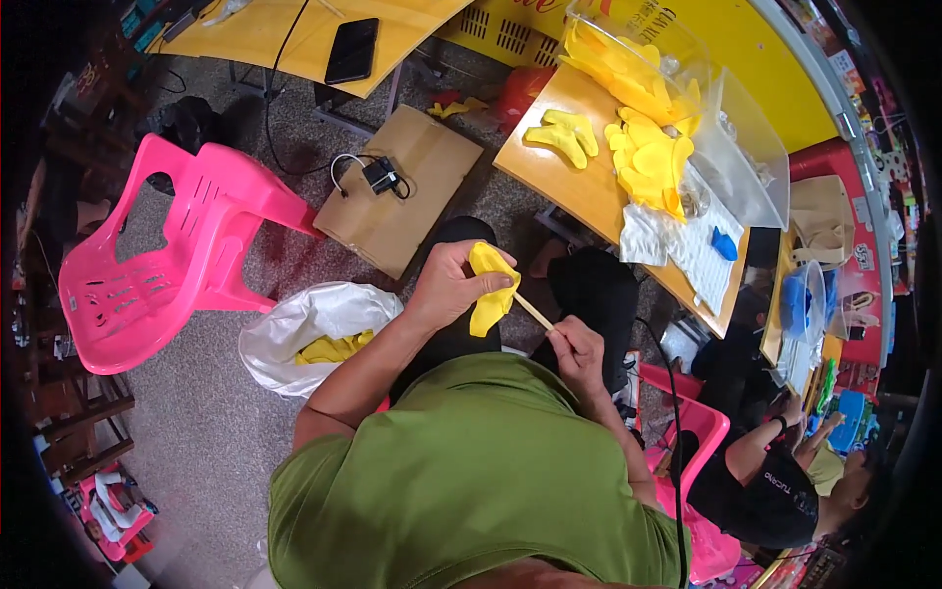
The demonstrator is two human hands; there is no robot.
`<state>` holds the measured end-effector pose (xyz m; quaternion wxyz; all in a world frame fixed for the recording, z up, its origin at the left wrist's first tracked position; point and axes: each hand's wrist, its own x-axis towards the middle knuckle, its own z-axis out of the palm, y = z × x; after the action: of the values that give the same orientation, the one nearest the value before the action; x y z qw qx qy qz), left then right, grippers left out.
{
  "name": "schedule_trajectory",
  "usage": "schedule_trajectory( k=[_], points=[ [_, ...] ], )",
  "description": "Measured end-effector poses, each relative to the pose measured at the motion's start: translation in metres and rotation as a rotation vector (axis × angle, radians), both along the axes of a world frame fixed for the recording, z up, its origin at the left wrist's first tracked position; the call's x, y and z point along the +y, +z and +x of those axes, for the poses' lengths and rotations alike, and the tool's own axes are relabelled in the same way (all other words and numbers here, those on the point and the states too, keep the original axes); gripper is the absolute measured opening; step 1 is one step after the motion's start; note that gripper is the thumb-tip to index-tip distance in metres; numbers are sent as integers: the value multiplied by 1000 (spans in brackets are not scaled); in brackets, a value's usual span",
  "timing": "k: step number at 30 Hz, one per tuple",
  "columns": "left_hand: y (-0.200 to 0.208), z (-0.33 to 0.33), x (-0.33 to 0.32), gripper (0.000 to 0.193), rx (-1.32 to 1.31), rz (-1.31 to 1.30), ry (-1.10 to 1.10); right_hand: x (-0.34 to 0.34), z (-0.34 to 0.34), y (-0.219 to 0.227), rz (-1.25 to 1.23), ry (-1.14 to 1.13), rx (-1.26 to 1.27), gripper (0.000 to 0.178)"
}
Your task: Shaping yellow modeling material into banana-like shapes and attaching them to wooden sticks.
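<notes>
Above my lap, my left hand [446, 287] pinches a small, soft yellow cloth-like piece [488, 312] between thumb and fingers. My right hand [577, 351] grips the lower end of a thin wooden stick [533, 312]. The stick's other end meets the yellow piece; whether it is inside or behind it I cannot tell. By my left forearm, a white sack [285, 329] on the floor holds more yellow pieces [336, 348]. Ahead to the right, flat yellow pieces [648, 162] lie heaped on a wooden table [525, 113], beside a separate Y-shaped yellow piece [563, 136].
Clear plastic bins [751, 147], a white cloth [695, 240] and a blue scrap [724, 244] are on that table. A cardboard box [397, 187] carries a black adapter [381, 177]. A pink chair [186, 245] stands left. A phone [351, 51] lies ahead. Another person [760, 481] sits right.
</notes>
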<state>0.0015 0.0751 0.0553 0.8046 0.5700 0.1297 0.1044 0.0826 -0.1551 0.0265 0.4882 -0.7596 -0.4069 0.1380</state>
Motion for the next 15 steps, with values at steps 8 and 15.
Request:
schedule_trajectory(
  k=[8,15],
  points=[
    [-2,4,-3,16,29,64,-79,2,-2,-2,2,-1,379,12],
    [3,3,-1,27,-148,-48,165,3,-7,-5,89,-17,535,16]
  ],
)
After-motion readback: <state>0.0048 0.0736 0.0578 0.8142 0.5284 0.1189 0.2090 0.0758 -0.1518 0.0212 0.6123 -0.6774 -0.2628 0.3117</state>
